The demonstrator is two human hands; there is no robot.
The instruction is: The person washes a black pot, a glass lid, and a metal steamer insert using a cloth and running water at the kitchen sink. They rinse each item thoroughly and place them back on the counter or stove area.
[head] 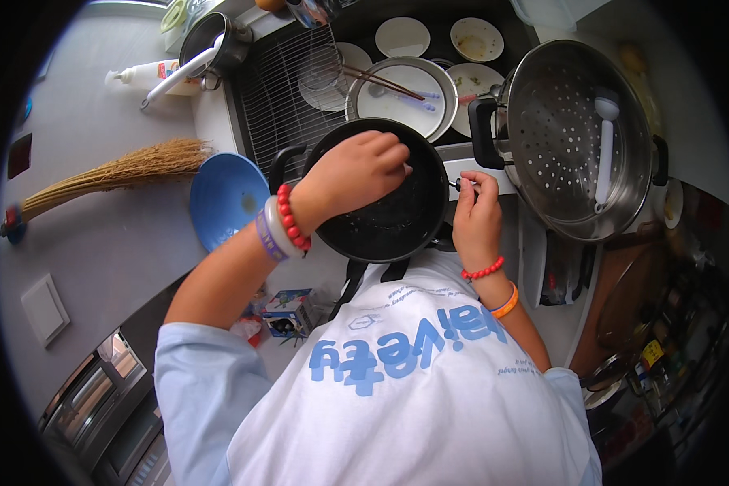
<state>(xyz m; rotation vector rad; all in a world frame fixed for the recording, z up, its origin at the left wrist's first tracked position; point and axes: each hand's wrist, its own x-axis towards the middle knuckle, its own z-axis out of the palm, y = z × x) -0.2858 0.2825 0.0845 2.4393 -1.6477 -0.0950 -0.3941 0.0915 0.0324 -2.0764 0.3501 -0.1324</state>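
Note:
A black wok point(395, 225) is tilted in front of me at the sink's near edge, with water drops on its inner wall. My left hand point(358, 167) is over the wok's inside, fingers curled down; whether anything is between them is hidden. My right hand point(477, 212) has its thumb and fingers closed around the short handle point(454, 184) at the wok's right side. At the left rim, a black loop handle point(284, 163) sticks out near my left wrist.
The sink holds a steel basin point(452, 91) with chopsticks point(384, 82), plus used bowls point(477, 39). A wire rack point(279, 85) covers its left part. Right stands a steel steamer pot point(525, 182) containing a white-handled brush point(605, 152). Left are a blue bowl point(222, 194) and straw broom point(115, 173).

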